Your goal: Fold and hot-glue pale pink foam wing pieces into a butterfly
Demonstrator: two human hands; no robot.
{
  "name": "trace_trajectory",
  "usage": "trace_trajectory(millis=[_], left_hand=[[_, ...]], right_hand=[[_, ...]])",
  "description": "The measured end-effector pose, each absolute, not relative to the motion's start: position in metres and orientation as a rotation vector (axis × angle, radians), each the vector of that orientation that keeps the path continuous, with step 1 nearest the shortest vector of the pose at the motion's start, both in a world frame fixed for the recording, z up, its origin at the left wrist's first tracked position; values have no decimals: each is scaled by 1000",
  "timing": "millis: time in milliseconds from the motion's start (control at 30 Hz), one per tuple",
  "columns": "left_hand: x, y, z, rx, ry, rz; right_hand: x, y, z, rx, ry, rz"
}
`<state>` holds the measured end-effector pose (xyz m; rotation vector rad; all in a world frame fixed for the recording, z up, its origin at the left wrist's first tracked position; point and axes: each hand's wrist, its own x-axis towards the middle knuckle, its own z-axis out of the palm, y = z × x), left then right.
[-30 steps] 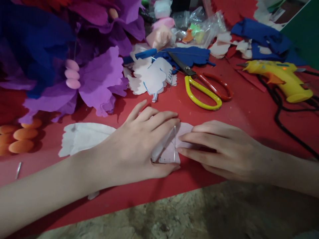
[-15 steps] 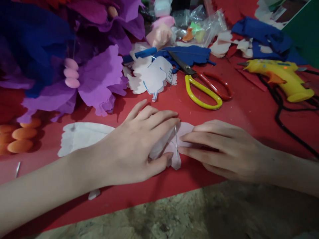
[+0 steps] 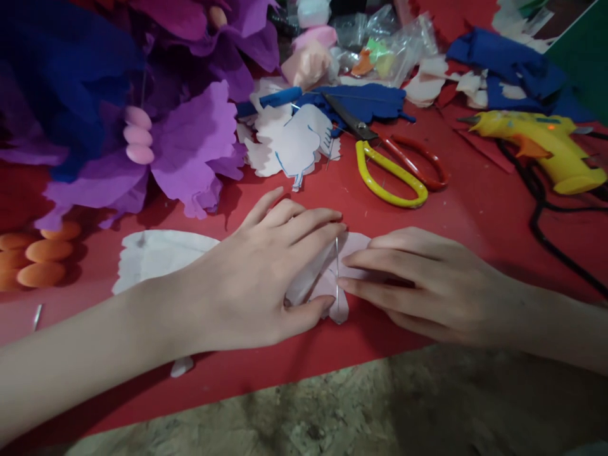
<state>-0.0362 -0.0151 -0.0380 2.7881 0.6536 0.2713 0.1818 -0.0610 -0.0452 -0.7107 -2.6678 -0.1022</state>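
My left hand lies palm down with fingers spread over a pale paper cutout. Its thumb rests low on the paper, by a thin straight metal wire that runs across the cutout; whether this is a wire or a needle is hard to tell. From the other side my right hand reaches in with outstretched fingers, their tips touching the paper and the wire; its thumb is mostly hidden. A white scalloped piece sticks out beneath my left forearm.
Scissors with yellow and red handles lie beyond my hands. A yellow glue gun with a black cord is at right. Purple paper petals and orange oval pieces lie at left. The red table's front edge is near.
The view has shifted very slightly, so the things appear moved a few pixels. Both hands keep their pose on the paper and wire.
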Motion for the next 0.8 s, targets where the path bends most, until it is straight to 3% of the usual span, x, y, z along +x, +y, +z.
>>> trace_trajectory(millis=[800], left_hand=[[-36,-16,-44,2789,693,337]], right_hand=[[183,-59,-43,-680,-2698,-108]])
